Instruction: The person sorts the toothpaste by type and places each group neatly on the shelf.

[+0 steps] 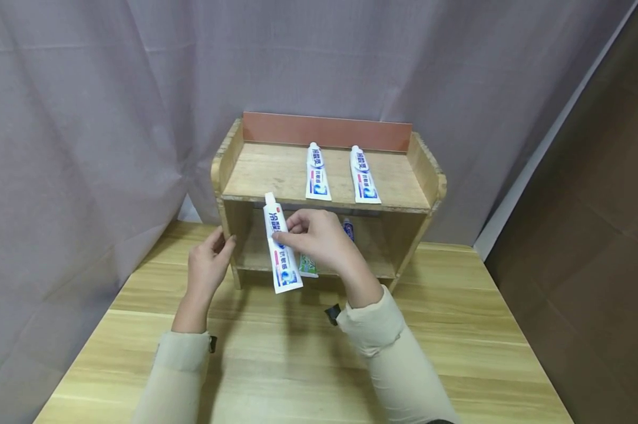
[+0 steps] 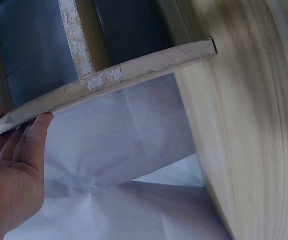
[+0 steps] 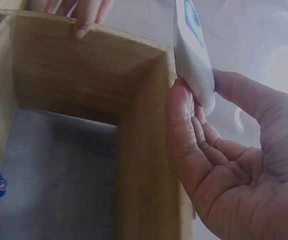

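Pinching toothpaste tube (image 1: 281, 247) w/ right hand (image 1: 319, 238); left hand (image 1: 207, 265) steadying shelf (image 1: 228, 176).

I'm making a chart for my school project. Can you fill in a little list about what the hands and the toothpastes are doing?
right hand: pinches a white toothpaste tube, cap up, before the lower shelf
left hand: fingers rest on the wooden shelf, left side panel
top shelf: two tubes lying flat, side by side
lower shelf: more tubes, partly hidden behind the right hand
table: light wood, bears the shelf
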{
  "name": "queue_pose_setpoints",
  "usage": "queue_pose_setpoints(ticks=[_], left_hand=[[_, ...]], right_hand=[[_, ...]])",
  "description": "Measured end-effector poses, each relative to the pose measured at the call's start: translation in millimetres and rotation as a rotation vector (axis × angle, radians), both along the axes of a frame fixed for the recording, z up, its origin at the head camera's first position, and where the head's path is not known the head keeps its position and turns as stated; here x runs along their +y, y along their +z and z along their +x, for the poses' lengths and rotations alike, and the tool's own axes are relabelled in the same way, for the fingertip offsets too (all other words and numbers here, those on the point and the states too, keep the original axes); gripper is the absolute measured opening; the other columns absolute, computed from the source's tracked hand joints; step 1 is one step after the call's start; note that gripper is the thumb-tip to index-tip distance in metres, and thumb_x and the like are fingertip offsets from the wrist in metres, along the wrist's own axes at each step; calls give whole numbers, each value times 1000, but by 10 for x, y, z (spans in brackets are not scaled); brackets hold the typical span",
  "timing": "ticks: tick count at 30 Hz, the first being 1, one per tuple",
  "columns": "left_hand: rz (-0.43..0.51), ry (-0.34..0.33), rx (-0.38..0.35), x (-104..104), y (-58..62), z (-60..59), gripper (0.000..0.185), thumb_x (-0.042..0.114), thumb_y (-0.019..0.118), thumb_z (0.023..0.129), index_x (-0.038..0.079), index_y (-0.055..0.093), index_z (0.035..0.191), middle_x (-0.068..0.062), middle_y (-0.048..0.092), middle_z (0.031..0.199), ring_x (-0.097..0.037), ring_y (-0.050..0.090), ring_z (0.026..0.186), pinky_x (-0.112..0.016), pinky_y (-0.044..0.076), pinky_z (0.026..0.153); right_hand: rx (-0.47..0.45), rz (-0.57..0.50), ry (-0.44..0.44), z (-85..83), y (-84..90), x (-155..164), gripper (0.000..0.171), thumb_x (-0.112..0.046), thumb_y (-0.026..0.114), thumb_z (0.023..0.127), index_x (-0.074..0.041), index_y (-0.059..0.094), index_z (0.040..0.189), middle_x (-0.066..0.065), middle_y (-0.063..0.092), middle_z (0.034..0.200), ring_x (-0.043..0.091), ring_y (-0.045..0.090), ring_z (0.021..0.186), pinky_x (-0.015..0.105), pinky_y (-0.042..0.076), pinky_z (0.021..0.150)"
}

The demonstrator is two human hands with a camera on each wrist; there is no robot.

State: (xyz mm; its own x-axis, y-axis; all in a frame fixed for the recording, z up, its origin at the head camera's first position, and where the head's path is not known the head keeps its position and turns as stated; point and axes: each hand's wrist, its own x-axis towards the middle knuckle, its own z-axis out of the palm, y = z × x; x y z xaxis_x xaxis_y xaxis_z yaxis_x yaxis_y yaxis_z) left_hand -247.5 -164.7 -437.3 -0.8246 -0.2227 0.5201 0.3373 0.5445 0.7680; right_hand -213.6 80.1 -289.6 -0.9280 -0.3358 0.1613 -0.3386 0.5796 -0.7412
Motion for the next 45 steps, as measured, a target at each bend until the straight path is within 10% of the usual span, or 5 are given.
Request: queue_pose_setpoints(ticks=[17, 45], left_hand=[[-4, -8, -18, 4, 20, 16, 32, 23, 65, 98, 7, 70, 125, -18, 73, 109, -33, 73, 98, -46, 62, 80], [4, -18, -4, -15, -2, -19, 31, 21, 66, 98, 9, 70, 125, -18, 73, 110, -32, 73, 97, -43, 62, 80]], right_hand=[[-3, -70, -31, -405, 597, -149, 28, -32, 79, 88, -8, 69, 98, 4, 71, 87, 23, 71, 73, 32, 59, 67], [-160, -53, -139, -1072, 800, -458, 33, -27, 81, 86, -2, 73, 107, 8, 73, 94, 16, 72, 70, 25, 61, 65]])
